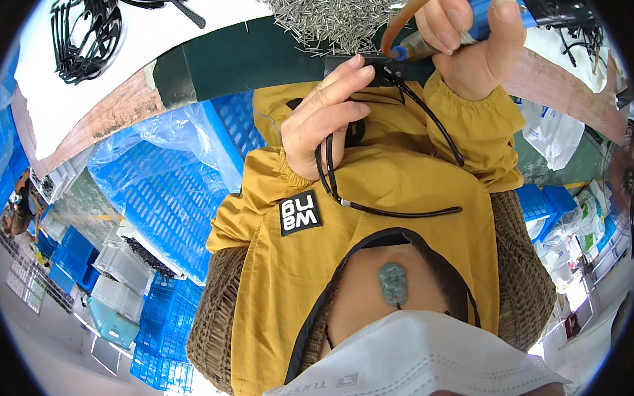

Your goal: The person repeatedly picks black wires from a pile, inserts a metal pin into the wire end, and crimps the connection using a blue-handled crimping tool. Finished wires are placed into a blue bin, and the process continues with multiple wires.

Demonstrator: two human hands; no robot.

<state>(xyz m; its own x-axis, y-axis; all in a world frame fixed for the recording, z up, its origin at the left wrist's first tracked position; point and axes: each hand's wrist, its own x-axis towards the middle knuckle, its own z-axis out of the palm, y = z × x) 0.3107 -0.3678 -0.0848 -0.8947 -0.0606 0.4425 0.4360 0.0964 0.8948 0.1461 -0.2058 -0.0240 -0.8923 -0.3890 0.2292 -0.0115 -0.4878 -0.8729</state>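
Observation:
My left hand holds a black eyeglass frame in front of my yellow apron. One temple slants down to the right; the other temple has a small silver piece near its bend. Fingers hide part of the frame's front. Gripped in my right hand is a blue and black hand-held power tool, possibly a screwdriver. From the blue ring at its nose curves an orange-brown tube. The nose is close to a hinge end of the frame; contact cannot be told. Ahead lies a heap of small metal pins or screws.
A dark green mat covers the wooden table's near edge. Bundled black eyeglass frames lie at upper left, more dark frames at upper right. A plastic-lined blue crate stands left of my lap. A white bag hangs at right.

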